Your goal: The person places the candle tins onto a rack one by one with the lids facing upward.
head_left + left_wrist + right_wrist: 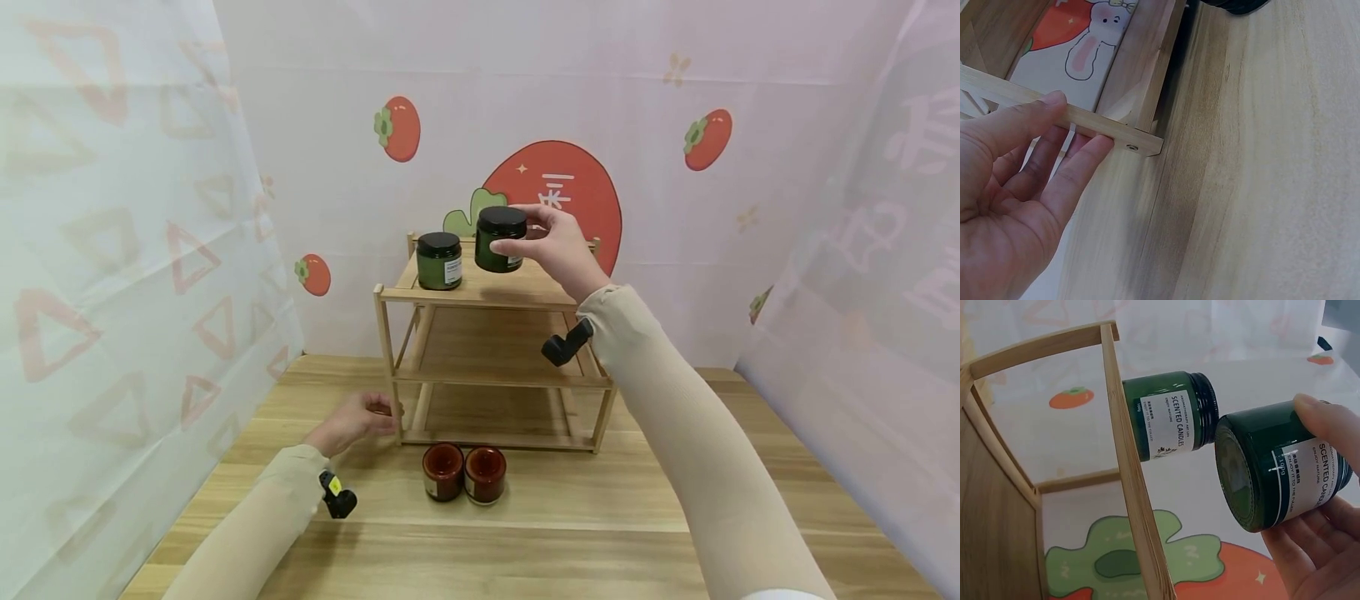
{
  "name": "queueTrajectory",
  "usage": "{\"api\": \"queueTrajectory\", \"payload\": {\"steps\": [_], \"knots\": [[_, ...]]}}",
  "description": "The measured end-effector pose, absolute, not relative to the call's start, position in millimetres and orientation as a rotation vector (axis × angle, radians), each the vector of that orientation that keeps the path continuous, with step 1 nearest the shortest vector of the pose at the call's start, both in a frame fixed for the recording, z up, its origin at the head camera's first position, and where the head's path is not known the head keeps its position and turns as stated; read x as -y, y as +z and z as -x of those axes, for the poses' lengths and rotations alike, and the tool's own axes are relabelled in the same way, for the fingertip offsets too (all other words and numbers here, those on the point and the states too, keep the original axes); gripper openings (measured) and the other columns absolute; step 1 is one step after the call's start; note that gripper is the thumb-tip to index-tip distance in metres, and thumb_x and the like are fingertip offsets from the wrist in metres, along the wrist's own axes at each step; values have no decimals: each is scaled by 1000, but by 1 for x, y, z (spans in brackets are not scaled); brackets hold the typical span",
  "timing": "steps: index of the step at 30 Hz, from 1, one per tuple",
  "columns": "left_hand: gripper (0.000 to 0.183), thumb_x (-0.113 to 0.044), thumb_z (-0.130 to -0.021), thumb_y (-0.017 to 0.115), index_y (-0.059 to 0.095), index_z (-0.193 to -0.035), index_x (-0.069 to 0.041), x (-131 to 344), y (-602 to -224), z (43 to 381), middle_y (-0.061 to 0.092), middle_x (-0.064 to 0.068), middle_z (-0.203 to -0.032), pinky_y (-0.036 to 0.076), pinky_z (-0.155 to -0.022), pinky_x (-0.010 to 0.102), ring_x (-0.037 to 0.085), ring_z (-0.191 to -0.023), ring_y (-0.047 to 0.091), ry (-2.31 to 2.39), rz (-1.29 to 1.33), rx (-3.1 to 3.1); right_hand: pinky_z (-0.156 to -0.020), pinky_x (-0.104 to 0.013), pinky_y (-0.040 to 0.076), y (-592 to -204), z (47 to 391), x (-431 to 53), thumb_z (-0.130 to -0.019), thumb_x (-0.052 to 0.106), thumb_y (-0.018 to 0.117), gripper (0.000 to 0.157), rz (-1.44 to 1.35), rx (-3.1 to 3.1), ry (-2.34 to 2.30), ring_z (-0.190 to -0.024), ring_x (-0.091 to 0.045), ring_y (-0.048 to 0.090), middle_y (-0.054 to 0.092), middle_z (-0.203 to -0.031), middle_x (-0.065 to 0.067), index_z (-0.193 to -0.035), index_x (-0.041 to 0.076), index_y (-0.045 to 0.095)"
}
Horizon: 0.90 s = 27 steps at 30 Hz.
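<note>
My right hand (555,248) grips a green scented candle jar (1266,469) with a black lid, its base raised above the top shelf. Beside it, a matching green candle jar (439,265) stands upright at the left of the top board. The wooden shelf rack (495,380) has three levels. At its lower left, my left hand (358,422) pinches the front leg (1082,117) between thumb and fingers. Two red-brown glass candle cups (442,472) sit side by side on the table before the rack.
The rack stands on a wood-grain table (600,533). White cloth walls with persimmon prints (401,129) enclose the left, back and right sides. The middle and bottom shelves (487,412) lie below the jars, between the rack's legs.
</note>
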<state>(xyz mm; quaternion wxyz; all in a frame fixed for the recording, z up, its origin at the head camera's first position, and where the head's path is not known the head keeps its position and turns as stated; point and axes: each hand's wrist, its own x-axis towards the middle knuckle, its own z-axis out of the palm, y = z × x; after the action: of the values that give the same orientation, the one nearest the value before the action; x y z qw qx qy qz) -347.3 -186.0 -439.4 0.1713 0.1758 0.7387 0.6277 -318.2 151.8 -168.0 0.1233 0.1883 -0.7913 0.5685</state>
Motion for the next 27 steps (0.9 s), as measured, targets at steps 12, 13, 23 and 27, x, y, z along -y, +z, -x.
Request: {"api": "queueTrajectory", "payload": {"steps": [12, 13, 23, 27], "knots": [[31, 8, -87, 61, 52, -116, 16, 187, -439, 347, 50, 39, -124, 58, -89, 33, 22, -99, 64, 1799, -493, -2091, -102, -40, 46, -169, 329, -145, -79, 30, 81, 66, -468, 2412, 1618, -115, -18, 55, 59, -125, -4, -136, 16, 52], [31, 8, -87, 61, 52, -116, 16, 186, -439, 347, 50, 39, -124, 58, -89, 33, 22, -98, 64, 1799, -488, -2092, -102, -40, 46, -170, 329, -144, -79, 29, 81, 66, -468, 2409, 1621, -115, -19, 54, 59, -126, -5, -136, 16, 52], [35, 8, -86, 62, 50, -118, 18, 186, -437, 344, 50, 39, -124, 58, -90, 34, 27, -101, 63, 1789, -480, -2109, -103, -40, 46, -175, 331, -136, -79, 24, 81, 66, -443, 2430, 1603, -120, -21, 53, 58, -128, -7, -137, 14, 51], [35, 7, -86, 63, 50, -117, 18, 186, -436, 343, 51, 39, -123, 58, -90, 34, 29, -102, 63, 1783, -481, -2114, -105, -40, 46, -177, 330, -134, -78, 25, 81, 69, -421, 2451, 1602, -122, -21, 53, 58, -130, -6, -138, 12, 49]]}}
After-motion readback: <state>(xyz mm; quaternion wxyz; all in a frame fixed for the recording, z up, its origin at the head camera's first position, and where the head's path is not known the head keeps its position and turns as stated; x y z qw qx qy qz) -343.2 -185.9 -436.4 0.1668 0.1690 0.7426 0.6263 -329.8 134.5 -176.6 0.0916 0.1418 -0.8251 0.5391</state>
